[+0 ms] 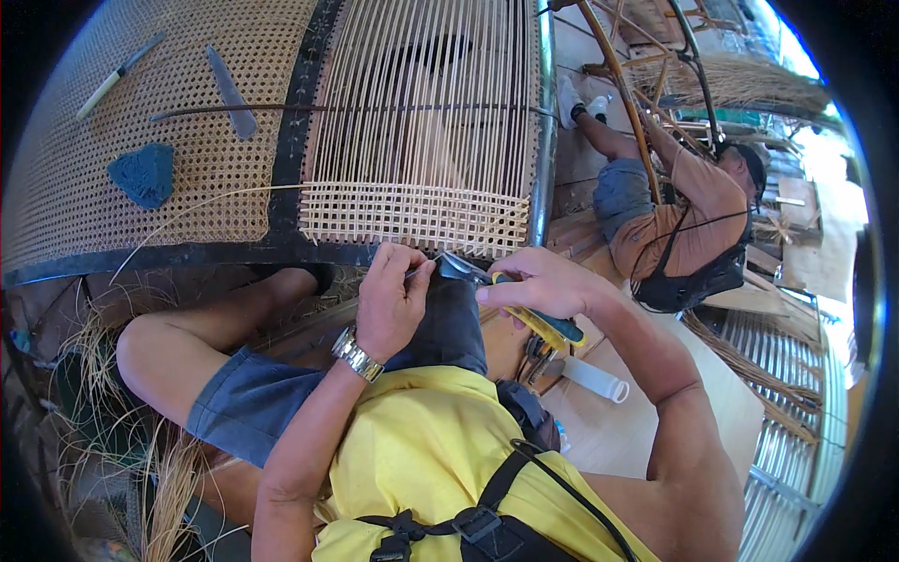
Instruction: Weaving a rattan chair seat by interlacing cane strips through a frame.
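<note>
1. Fingers (513, 287) of the right hand (543, 281) were curled tight around a pair of pliers with yellow and dark blue handles (543, 323), whose metal nose (459, 269) pointed left toward the other hand.
2. Fingertips of the left hand (391, 302) were pinched narrow on a thin cane strand (419, 271), just at the pliers' nose; whether the nose gripped the strand could not be told.
3. Both hands met just below the lower edge of the half-woven cane panel (412, 217), above the person's lap and dark blue shorts (253, 403).
4. A metal wristwatch (358, 355) sat on the left wrist.
5. Upright cane strands (421, 94) filled the unwoven upper part of that panel, held in a dark frame (281, 187).
6. On the finished woven panel (140, 94) to the left lay a blue wedge-shaped pad (142, 173), a flat grey blade (230, 92) and a slim pale-handled tool (117, 75).
7. A white tube (592, 378) lay on the floor near the right forearm.
8. Loose cane fibres (122, 440) were heaped at the person's left.
9. Another person in an orange shirt (693, 215) worked at a rattan frame (646, 84), well apart on the right.
</note>
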Motion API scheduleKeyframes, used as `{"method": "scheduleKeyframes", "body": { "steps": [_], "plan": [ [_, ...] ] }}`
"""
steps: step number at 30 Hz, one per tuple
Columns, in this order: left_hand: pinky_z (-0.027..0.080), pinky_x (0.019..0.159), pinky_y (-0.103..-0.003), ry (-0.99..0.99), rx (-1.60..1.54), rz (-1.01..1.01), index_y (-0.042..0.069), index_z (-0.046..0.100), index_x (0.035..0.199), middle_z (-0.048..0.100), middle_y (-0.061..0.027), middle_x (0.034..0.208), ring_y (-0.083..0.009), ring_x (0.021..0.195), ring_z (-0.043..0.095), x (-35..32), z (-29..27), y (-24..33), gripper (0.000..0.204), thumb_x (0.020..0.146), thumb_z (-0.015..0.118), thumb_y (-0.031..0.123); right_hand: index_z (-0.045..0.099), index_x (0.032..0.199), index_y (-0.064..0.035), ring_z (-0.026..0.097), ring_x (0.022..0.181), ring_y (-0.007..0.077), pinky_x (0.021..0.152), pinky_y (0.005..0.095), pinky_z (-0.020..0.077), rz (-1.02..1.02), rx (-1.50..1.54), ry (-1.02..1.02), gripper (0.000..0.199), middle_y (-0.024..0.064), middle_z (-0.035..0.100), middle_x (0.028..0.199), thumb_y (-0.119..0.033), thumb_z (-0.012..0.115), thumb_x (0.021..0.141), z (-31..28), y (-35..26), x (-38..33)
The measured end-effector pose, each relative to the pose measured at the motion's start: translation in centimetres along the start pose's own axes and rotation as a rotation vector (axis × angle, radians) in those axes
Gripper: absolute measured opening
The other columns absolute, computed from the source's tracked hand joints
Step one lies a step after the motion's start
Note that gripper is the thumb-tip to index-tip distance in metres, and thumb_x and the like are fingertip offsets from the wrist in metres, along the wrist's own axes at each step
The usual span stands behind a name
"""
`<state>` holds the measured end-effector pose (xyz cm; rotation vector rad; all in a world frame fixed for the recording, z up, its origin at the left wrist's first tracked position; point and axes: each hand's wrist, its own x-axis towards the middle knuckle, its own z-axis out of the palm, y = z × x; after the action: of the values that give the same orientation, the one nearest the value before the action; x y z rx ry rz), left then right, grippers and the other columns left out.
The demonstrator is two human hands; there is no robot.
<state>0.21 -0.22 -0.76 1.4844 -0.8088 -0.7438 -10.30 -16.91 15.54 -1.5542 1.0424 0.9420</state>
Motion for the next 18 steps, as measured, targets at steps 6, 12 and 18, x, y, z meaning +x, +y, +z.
{"method": "scheduleKeyframes", "body": {
  "steps": [6, 12, 18],
  "plan": [
    [0.045, 0.062, -0.03, -0.019, -0.096, -0.071, 0.0, 0.063, 0.095, 0.056, -0.0078, 0.085, -0.0163, 0.068, 0.053, -0.1, -0.1, 0.2, 0.009, 0.094, 0.069, 0.007, 0.069, 0.082, 0.0025, 0.069, 0.066, 0.0191, 0.064, 0.0335, 0.0528, -0.026, -0.125, -0.003, 0.048, 0.011, 0.069, 0.072, -0.044, 0.067, 0.091, -0.4, -0.4, 0.2],
    [0.044, 0.062, -0.03, -0.015, -0.062, -0.054, 0.0, 0.063, 0.093, 0.056, -0.0072, 0.083, -0.0161, 0.067, 0.052, 0.0, -0.2, 0.2, 0.011, 0.093, 0.07, 0.008, 0.07, 0.087, 0.0039, 0.069, 0.068, 0.0211, 0.065, 0.0349, 0.0529, -0.017, -0.186, 0.053, 0.051, 0.013, 0.069, 0.072, -0.047, 0.068, 0.089, -0.3, -0.9, 0.3],
    [0.044, 0.061, -0.03, -0.008, -0.041, -0.048, 0.001, 0.064, 0.092, 0.056, -0.0071, 0.082, -0.0159, 0.066, 0.052, -0.2, 0.1, 0.0, 0.011, 0.093, 0.07, 0.009, 0.07, 0.09, 0.0058, 0.068, 0.069, 0.0232, 0.067, 0.0365, 0.0526, -0.042, -0.288, 0.062, 0.053, 0.0161, 0.067, 0.07, -0.047, 0.069, 0.086, -0.2, -0.9, 0.4]
  ]
}}
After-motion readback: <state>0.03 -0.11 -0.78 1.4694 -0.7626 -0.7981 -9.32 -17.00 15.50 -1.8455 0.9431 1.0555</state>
